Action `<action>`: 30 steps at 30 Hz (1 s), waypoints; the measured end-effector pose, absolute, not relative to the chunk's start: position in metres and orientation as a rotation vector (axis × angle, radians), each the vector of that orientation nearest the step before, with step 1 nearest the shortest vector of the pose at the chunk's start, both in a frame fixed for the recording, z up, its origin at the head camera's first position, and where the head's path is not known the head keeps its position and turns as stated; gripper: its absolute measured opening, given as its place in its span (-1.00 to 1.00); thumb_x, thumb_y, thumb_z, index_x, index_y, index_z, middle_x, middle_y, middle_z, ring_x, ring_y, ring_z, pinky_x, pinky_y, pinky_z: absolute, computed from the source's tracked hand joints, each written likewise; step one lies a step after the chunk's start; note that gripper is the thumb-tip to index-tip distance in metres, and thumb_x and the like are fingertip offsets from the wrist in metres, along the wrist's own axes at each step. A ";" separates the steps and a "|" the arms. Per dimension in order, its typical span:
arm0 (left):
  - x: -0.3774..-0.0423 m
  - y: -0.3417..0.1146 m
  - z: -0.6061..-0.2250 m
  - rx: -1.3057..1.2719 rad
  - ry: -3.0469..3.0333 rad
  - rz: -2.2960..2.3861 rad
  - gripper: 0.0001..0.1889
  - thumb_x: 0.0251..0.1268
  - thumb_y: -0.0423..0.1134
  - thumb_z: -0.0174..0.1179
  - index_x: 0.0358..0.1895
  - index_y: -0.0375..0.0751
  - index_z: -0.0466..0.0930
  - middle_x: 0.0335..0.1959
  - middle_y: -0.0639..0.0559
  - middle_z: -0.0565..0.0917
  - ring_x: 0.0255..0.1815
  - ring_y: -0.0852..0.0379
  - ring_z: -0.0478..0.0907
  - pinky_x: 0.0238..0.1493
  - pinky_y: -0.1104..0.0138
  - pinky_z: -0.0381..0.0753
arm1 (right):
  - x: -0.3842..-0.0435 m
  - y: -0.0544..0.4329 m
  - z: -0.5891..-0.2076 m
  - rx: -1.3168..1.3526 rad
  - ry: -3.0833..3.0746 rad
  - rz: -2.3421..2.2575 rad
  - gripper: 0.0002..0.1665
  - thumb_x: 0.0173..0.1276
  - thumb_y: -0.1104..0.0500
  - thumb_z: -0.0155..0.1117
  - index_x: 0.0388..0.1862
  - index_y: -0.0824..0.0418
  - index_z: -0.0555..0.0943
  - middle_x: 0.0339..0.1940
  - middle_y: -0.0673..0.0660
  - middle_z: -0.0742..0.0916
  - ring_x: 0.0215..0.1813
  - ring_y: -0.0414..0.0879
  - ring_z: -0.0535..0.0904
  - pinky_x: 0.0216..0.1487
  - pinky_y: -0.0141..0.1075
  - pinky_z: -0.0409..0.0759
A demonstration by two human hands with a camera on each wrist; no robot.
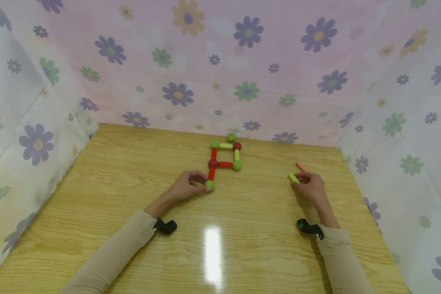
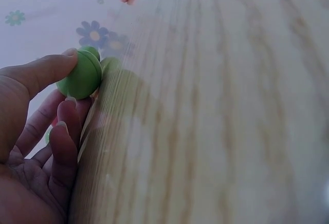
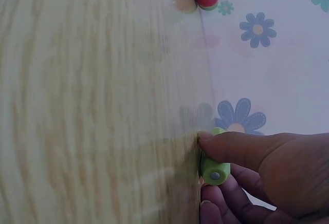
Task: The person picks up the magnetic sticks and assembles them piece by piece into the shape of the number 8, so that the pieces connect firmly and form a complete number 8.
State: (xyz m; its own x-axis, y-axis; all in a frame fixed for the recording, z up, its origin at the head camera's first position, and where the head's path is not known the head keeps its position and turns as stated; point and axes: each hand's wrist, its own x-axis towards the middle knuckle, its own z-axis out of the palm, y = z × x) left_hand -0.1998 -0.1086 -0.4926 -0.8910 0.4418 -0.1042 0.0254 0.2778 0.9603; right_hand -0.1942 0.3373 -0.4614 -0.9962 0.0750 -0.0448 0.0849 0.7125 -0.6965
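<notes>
On the table lies a figure of balls and rods: a square with one red rod [image 1: 211,173] running down from its lower left red ball [image 1: 213,163]. At the end of that rod is a green ball [image 1: 210,185], which my left hand [image 1: 186,185] pinches between thumb and fingers; the left wrist view shows the green ball [image 2: 82,77] under the thumb. To the right, my right hand [image 1: 310,185] pinches a yellow-green rod [image 1: 293,178] at the tabletop. In the right wrist view the rod [image 3: 216,172] shows a round metal spot on its end.
Just beyond my right fingers lies an orange rod [image 1: 301,166]. A loose-looking green ball [image 1: 231,137] sits behind the square, near the table's back edge. Flowered cloth [image 1: 220,81] walls in the wooden table [image 1: 132,163] at the back and sides.
</notes>
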 end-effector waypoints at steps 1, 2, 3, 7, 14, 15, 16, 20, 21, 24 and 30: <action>-0.200 -0.109 -0.492 0.425 2.201 1.649 -0.66 0.24 -0.20 0.47 0.04 -0.19 0.67 -0.08 -0.06 0.71 -0.23 0.09 0.61 -0.23 0.35 0.59 | -0.194 0.337 -0.461 0.135 2.895 -1.181 -0.53 0.33 0.22 0.46 0.12 0.48 0.63 -0.03 0.42 0.73 -0.21 -0.16 0.60 -0.29 -0.51 0.52; -0.199 -0.108 -0.492 0.427 2.199 1.651 -0.65 0.24 -0.20 0.47 0.04 -0.20 0.67 -0.08 -0.07 0.71 -0.23 0.10 0.61 -0.23 0.35 0.59 | -0.194 0.336 -0.461 0.140 2.897 -1.182 -0.53 0.33 0.21 0.47 0.12 0.48 0.64 -0.04 0.42 0.73 -0.20 -0.16 0.61 -0.29 -0.51 0.52; -0.199 -0.109 -0.492 0.429 2.197 1.654 -0.65 0.24 -0.20 0.47 0.05 -0.21 0.67 -0.07 -0.08 0.71 -0.23 0.10 0.61 -0.23 0.35 0.59 | -0.193 0.335 -0.461 0.139 2.896 -1.181 -0.52 0.33 0.20 0.47 0.11 0.48 0.64 -0.04 0.42 0.73 -0.20 -0.16 0.62 -0.28 -0.51 0.52; -0.199 -0.108 -0.491 0.422 2.193 1.660 -0.64 0.24 -0.19 0.47 0.05 -0.24 0.66 -0.06 -0.11 0.70 -0.25 0.11 0.60 -0.24 0.36 0.58 | -0.191 0.330 -0.459 0.130 2.868 -1.197 -0.49 0.39 0.14 0.42 0.13 0.50 0.63 -0.07 0.42 0.74 -0.26 -0.23 0.62 -0.31 -0.47 0.55; -0.198 -0.107 -0.491 0.421 2.194 1.663 -0.63 0.24 -0.20 0.47 0.05 -0.27 0.66 -0.05 -0.17 0.70 -0.29 0.10 0.58 -0.28 0.38 0.55 | -0.187 0.308 -0.458 0.047 2.717 -1.262 -0.45 0.60 0.05 0.14 0.25 0.52 0.54 -0.06 0.42 0.74 -0.32 -0.22 0.69 -0.29 -0.39 0.66; -0.198 -0.107 -0.490 0.421 2.195 1.662 -0.63 0.24 -0.21 0.47 0.05 -0.27 0.66 -0.05 -0.16 0.70 -0.29 0.10 0.58 -0.29 0.38 0.55 | -0.186 0.303 -0.459 0.020 2.700 -1.271 -0.46 0.61 0.05 0.11 0.24 0.52 0.56 -0.11 0.41 0.74 -0.33 -0.20 0.68 -0.31 -0.38 0.65; -0.198 -0.107 -0.490 0.419 2.198 1.660 -0.64 0.24 -0.21 0.47 0.05 -0.26 0.66 -0.06 -0.15 0.70 -0.28 0.10 0.58 -0.28 0.38 0.55 | -0.185 0.297 -0.459 -0.016 2.693 -1.263 -0.47 0.62 0.05 0.10 0.21 0.51 0.57 -0.16 0.37 0.74 -0.35 -0.19 0.66 -0.34 -0.38 0.64; -0.197 -0.107 -0.488 0.421 2.216 1.650 -0.64 0.24 -0.21 0.47 0.05 -0.25 0.66 -0.06 -0.13 0.71 -0.25 0.10 0.61 -0.26 0.37 0.58 | -0.181 0.276 -0.460 -0.139 2.634 -1.286 -0.52 0.64 0.08 0.08 0.13 0.51 0.62 -0.35 0.27 0.73 -0.44 -0.15 0.55 -0.46 -0.36 0.50; -0.197 -0.107 -0.488 0.423 2.221 1.649 -0.64 0.24 -0.21 0.47 0.05 -0.25 0.66 -0.07 -0.13 0.71 -0.24 0.10 0.61 -0.25 0.37 0.58 | -0.180 0.271 -0.460 -0.149 2.618 -1.302 -0.53 0.63 0.08 0.08 0.10 0.51 0.63 -0.38 0.25 0.73 -0.45 -0.14 0.54 -0.48 -0.36 0.47; -0.196 -0.106 -0.488 0.436 2.232 1.646 -0.64 0.24 -0.21 0.46 0.05 -0.26 0.66 -0.07 -0.14 0.71 -0.24 0.10 0.61 -0.25 0.37 0.58 | -0.176 0.259 -0.459 -0.189 2.557 -1.350 -0.54 0.63 0.10 0.09 0.10 0.52 0.63 -0.36 0.24 0.73 -0.42 -0.15 0.54 -0.45 -0.37 0.47; -0.196 -0.107 -0.491 0.450 2.240 1.652 -0.63 0.25 -0.22 0.46 0.05 -0.29 0.66 -0.06 -0.17 0.71 -0.28 0.10 0.59 -0.28 0.39 0.57 | -0.170 0.242 -0.461 -0.195 2.432 -1.433 -0.56 0.58 0.10 0.18 0.17 0.45 0.62 -0.33 0.23 0.71 -0.40 -0.15 0.55 -0.43 -0.35 0.53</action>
